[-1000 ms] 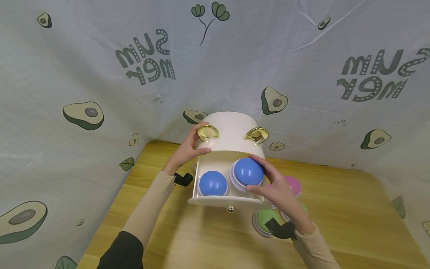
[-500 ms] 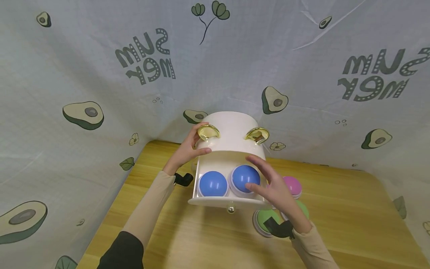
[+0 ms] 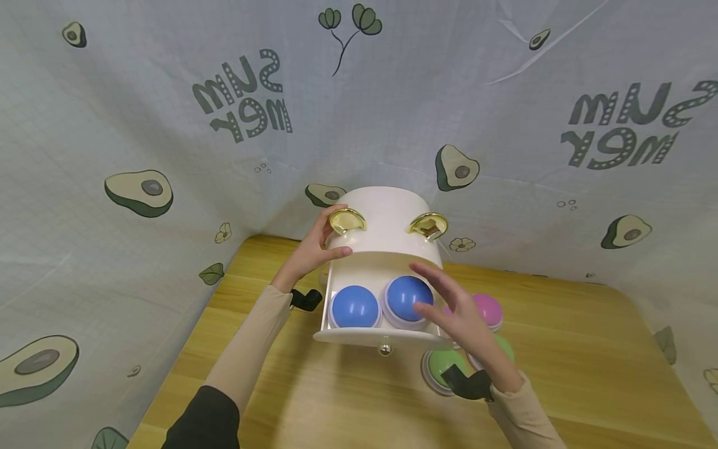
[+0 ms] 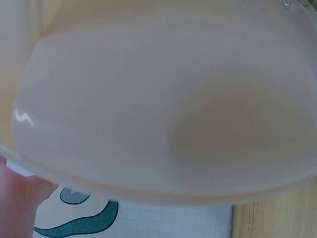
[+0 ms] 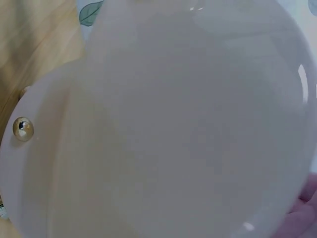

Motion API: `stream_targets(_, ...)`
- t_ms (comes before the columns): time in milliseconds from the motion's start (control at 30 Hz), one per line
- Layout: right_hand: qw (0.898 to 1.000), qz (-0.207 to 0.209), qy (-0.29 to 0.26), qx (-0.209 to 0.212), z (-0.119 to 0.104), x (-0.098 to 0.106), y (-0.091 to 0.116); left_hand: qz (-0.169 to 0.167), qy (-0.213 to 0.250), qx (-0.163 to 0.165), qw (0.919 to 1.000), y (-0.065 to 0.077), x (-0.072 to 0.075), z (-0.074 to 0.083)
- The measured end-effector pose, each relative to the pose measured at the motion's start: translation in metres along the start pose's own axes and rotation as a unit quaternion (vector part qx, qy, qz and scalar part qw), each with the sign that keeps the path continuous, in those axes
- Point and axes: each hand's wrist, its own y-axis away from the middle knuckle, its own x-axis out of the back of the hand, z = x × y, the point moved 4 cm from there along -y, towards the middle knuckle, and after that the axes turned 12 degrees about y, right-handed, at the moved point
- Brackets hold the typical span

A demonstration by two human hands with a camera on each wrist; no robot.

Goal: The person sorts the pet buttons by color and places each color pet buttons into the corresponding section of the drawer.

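A white storage box [image 3: 387, 206] with two gold ears has its drawer [image 3: 370, 337] pulled out, a shiny round knob [image 3: 384, 349] on the front. Inside it, side by side, sit two round push lights or buttons with blue domes and white rims, the left one [image 3: 355, 307] and the right one [image 3: 402, 297]. My left hand [image 3: 311, 249] grips the box's left side below the ear, thumb at the front edge. Beside the right blue dome, my right hand [image 3: 465, 318] is spread, holding nothing. The box's white wall fills most of both wrist views.
On the wooden table [image 3: 589, 355], right of the drawer, stand similar domes: a green one [image 3: 443, 362], a second green one [image 3: 505, 345] and a pink one [image 3: 488, 308], partly behind my right hand and wrist. A printed cloth [image 3: 505, 206] hangs behind the table.
My right hand lowered the right blue dome into the drawer and let go of it; its fingers have spread away. My left hand has stayed on the box.
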Motion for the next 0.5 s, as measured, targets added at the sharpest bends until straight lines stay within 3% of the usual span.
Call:
stream_targets(133,0.999,0.015,-0.009,0.041,-0.010,0.006,0.002,-0.002,0.002,-0.002,1.0000,0.003,-0.005,0.010)
stream_targets(267,0.994,0.037,-0.047,0.090,-0.022,0.013,0.006,-0.001,0.003,-0.010,0.9999,0.001,0.001,-0.003)
stream_targets(333,0.989,0.044,-0.071,0.121,-0.029,0.015,0.008,0.000,0.001,-0.006,1.0000,0.001,0.000,-0.001)
stream_targets(500,0.988,0.035,-0.087,0.122,-0.041,0.021,0.017,0.000,-0.001,0.009,1.0000,0.004,-0.009,0.019)
